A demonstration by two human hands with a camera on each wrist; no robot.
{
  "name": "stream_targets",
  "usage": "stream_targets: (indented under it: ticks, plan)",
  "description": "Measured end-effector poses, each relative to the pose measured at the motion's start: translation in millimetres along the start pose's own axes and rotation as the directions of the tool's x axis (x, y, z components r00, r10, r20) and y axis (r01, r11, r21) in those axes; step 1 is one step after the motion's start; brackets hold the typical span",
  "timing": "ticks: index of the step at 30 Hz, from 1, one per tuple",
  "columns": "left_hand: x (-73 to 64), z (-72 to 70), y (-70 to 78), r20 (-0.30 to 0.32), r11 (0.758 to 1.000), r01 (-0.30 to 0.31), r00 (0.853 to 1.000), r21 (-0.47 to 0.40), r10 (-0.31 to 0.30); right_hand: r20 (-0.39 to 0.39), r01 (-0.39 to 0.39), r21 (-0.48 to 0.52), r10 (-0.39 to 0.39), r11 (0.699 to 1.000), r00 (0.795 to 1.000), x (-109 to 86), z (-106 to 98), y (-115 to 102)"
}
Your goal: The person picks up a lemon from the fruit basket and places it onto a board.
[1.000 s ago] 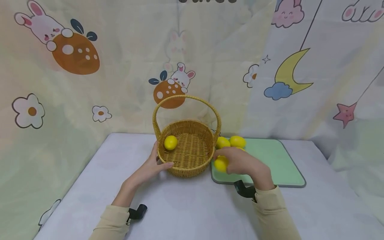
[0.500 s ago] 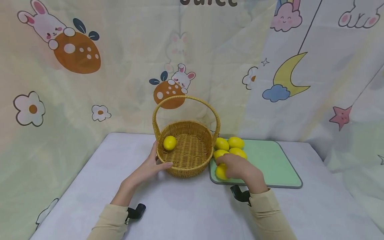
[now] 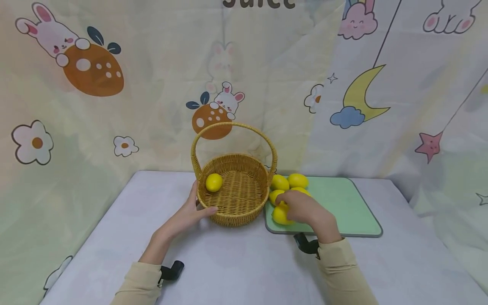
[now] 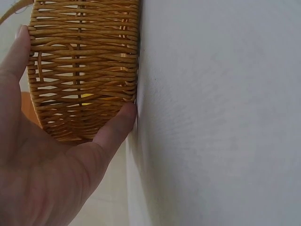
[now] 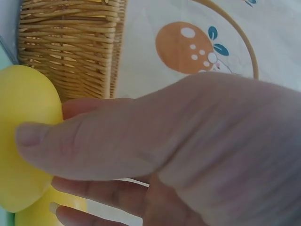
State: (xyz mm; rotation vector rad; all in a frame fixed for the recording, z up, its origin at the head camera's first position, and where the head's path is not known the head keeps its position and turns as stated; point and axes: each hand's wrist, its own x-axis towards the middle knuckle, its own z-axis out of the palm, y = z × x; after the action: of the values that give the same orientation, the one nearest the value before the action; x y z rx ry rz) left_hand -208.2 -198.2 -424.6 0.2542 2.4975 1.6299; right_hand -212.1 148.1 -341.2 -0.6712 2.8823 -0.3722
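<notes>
A round wicker basket (image 3: 238, 218) with a tall hoop handle stands mid-table. One lemon (image 3: 214, 182) lies inside it at the left. My left hand (image 3: 187, 216) holds the basket's left side, thumb at the front rim; in the left wrist view a finger reaches its base. My right hand (image 3: 306, 209) pinches the nearest lemon (image 3: 281, 214) over the green board (image 3: 339, 207). In the right wrist view the thumb presses on this lemon (image 5: 23, 89), with other fingers partly hidden behind. Several more lemons (image 3: 298, 181) sit close behind it, partly covered by the hand.
The board lies just right of the basket, its left edge close to the wicker. A white-covered table (image 3: 236, 262) spreads out in front. Behind stands a cloth backdrop (image 3: 160, 84) printed with cartoon rabbits, flowers and a moon.
The right hand first moved toward me with the nearest lemon, then slightly back up. The lemons behind it came more into view. The left hand keeps its hold on the basket.
</notes>
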Motion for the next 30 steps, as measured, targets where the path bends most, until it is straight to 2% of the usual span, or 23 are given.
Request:
stream_targets:
  ticks: [8, 18, 25, 30]
  plan:
    - [-0.5, 1.2, 0.4, 0.01, 1.0, 0.002, 1.0, -0.005, -0.002, -0.008, -0.018, 0.075, 0.018, 0.997, 1.0, -2.6, -5.2, 5.6]
    - [0.9, -2.3, -1.6, 0.013, 1.0, 0.006, 1.0, -0.013, -0.006, -0.06, 0.128, 0.143, -0.121, 0.981, 0.991, 9.4, -4.8, -7.5]
    - [0.8, -2.2, -2.6, 0.012, 1.0, -0.003, 1.0, -0.012, 0.003, -0.167, 0.22, 0.172, -0.191, 0.96, 0.967, 18.4, 3.3, -18.6]
    - [1.1, -1.8, -3.0, 0.008, 1.0, -0.008, 1.0, -0.011, 0.008, -0.211, 0.27, 0.246, -0.221, 0.931, 0.952, 34.2, 16.7, -26.5]
